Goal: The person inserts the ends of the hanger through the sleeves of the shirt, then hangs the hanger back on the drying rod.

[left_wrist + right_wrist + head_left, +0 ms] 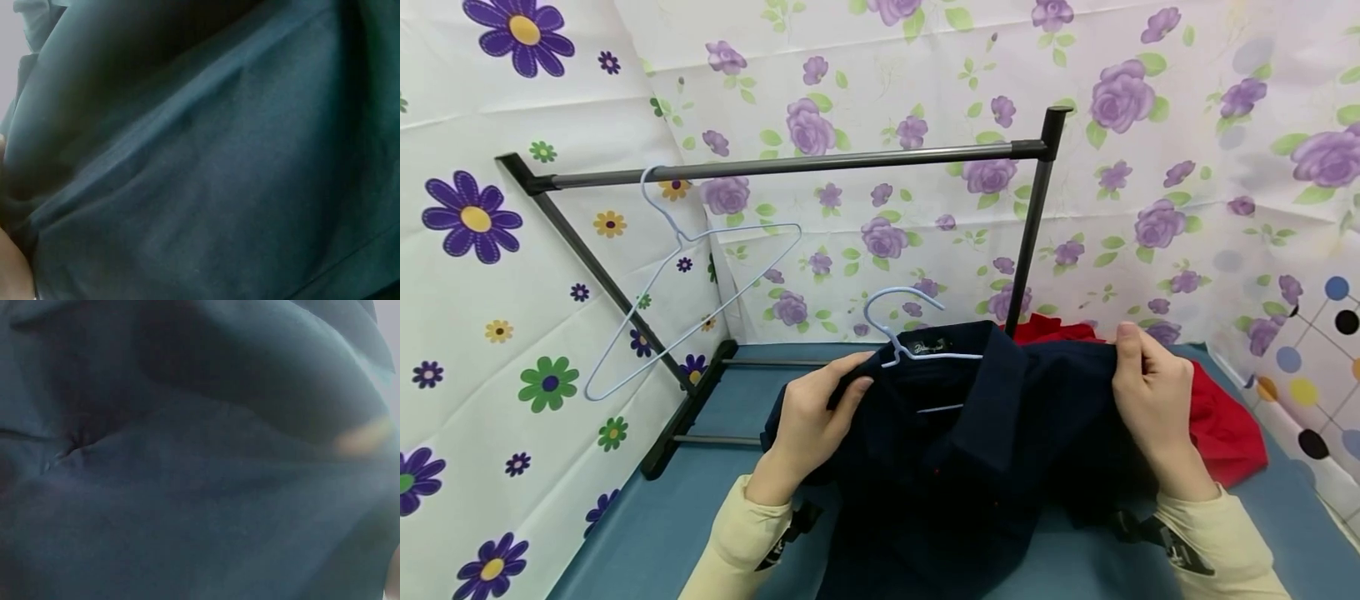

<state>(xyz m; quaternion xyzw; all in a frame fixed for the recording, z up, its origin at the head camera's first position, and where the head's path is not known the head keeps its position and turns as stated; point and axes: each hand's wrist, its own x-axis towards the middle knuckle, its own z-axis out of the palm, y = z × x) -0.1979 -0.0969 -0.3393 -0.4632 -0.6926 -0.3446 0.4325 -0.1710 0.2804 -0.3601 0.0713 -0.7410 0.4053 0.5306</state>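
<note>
A dark navy collared shirt (940,467) is held up by both hands in the head view. Inside its neck sits a light blue wire hanger (891,329), the hook sticking up above the collar and part of the bar showing in the opening. My left hand (812,417) pinches the shirt's left shoulder between thumb and fingers, beside the collar. The right hand (1152,400) grips the far end of the other shoulder, spreading the cloth. Both wrist views are filled by the navy cloth (206,175), with slivers of fingers at their edges. Most of the hanger is hidden in the shirt.
A black metal garment rack (850,162) stands behind on the blue-covered table (625,533). From its bar, at the left, hangs a bare light blue wire hanger (681,237). Red cloth (1225,433) lies behind and right of the shirt. Flowered sheets (880,83) enclose the back and sides.
</note>
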